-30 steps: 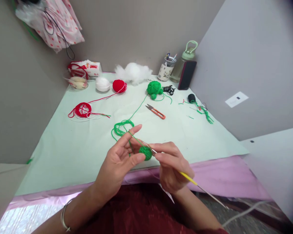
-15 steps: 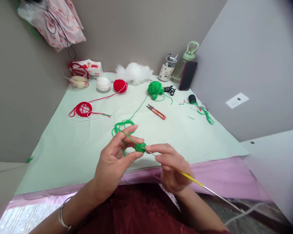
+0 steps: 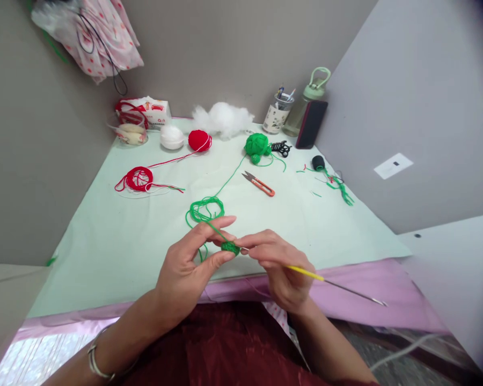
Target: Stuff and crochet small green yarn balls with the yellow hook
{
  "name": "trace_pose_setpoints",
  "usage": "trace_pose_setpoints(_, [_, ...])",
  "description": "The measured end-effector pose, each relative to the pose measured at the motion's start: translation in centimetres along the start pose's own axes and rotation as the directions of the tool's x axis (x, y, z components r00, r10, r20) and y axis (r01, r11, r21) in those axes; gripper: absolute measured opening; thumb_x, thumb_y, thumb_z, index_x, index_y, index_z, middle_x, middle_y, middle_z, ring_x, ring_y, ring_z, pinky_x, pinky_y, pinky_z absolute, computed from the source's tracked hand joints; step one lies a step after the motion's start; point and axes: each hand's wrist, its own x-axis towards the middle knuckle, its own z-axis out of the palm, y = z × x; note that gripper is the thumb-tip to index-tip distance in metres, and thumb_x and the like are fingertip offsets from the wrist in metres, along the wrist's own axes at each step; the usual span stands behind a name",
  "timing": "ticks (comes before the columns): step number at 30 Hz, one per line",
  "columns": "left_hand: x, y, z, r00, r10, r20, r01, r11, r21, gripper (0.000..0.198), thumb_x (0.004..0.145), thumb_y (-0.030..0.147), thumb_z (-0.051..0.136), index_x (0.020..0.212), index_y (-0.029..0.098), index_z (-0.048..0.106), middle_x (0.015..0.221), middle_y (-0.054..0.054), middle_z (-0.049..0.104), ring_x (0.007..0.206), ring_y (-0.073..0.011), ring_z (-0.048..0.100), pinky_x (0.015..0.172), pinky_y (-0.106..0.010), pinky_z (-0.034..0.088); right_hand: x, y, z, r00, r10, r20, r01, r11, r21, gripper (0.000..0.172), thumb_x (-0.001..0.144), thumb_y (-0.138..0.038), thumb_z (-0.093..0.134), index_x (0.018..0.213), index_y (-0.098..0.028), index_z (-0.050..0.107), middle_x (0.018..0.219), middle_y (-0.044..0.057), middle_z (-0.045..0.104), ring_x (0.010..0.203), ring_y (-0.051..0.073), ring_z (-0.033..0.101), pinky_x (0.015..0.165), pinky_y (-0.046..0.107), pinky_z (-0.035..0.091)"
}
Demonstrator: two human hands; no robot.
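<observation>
Between thumb and fingers, my left hand (image 3: pixel 189 256) pinches a small green crochet piece (image 3: pixel 229 247). A green strand passes over the raised left forefinger down to it. My right hand (image 3: pixel 284 262) is closed around a crochet hook (image 3: pixel 306 272) with a yellow grip; its near tip meets the piece, though the exact stitch is too small to make out. The hook's other metal end sticks out to the lower right. Just beyond my left hand lie loose loops of green yarn (image 3: pixel 206 208), joined by a strand to a green yarn ball (image 3: pixel 256 145).
Orange-handled thread snips (image 3: pixel 258 184) lie mid-table. Red yarn coils (image 3: pixel 139 178), a red ball (image 3: pixel 199 140), a white ball (image 3: pixel 172 138) and fluffy stuffing (image 3: pixel 224 119) sit farther back. A phone (image 3: pixel 312 125) leans against a bottle (image 3: pixel 295 115) beside a pen cup (image 3: pixel 277 115).
The hook has swung flatter, its far end rising. My right hand has shifted slightly left, and the green piece is tilted differently. My left forefinger has lowered a little.
</observation>
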Motion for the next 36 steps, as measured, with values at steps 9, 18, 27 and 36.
trace_pose_setpoints(9, [0.1,-0.1,0.0,1.000,0.008,-0.013,-0.007,0.997,0.077,0.012,0.092,0.029,0.080,0.103,0.024,0.080,0.103,-0.003,0.080,0.108,-0.0219,0.071,0.104,-0.033,0.051,0.4,-0.1,-0.1,0.999,0.015,0.039,-0.012,0.996,-0.093,0.026,0.106,-0.018,0.057,0.117,-0.031,0.076,0.113,0.008,0.083,0.099,0.022,0.079,0.081,0.037,0.067])
trace_pose_setpoints(18, [0.4,-0.3,0.3,0.977,-0.215,-0.010,0.212,0.969,-0.129,0.050,0.082,0.028,0.088,0.131,0.027,0.076,0.097,0.000,0.078,0.099,-0.0183,0.070,0.098,-0.031,0.055,-1.0,0.5,0.1,0.967,-0.199,0.160,0.249,0.865,-0.435,0.032,0.097,-0.009,0.066,0.119,-0.032,0.073,0.119,0.007,0.082,0.096,0.021,0.078,0.082,0.038,0.068])
trace_pose_setpoints(27, [0.2,0.0,0.9,0.946,-0.317,0.074,0.310,0.809,-0.499,0.044,0.082,0.031,0.091,0.125,0.033,0.080,0.102,0.000,0.079,0.097,-0.0132,0.070,0.090,-0.021,0.055,0.2,0.3,1.8,0.964,-0.126,-0.234,0.090,0.983,-0.159,0.024,0.108,-0.021,0.055,0.115,-0.032,0.076,0.107,0.006,0.084,0.086,0.021,0.074,0.069,0.037,0.062])
trace_pose_setpoints(36, [0.5,-0.3,0.5,0.972,-0.230,0.038,0.230,0.917,-0.325,0.039,0.084,0.034,0.089,0.123,0.031,0.082,0.101,-0.001,0.080,0.098,-0.0158,0.072,0.091,-0.023,0.057,-0.5,0.5,1.4,0.978,-0.086,-0.187,0.068,0.992,-0.103,0.029,0.105,-0.018,0.061,0.123,-0.031,0.079,0.115,0.007,0.083,0.094,0.022,0.077,0.074,0.038,0.065])
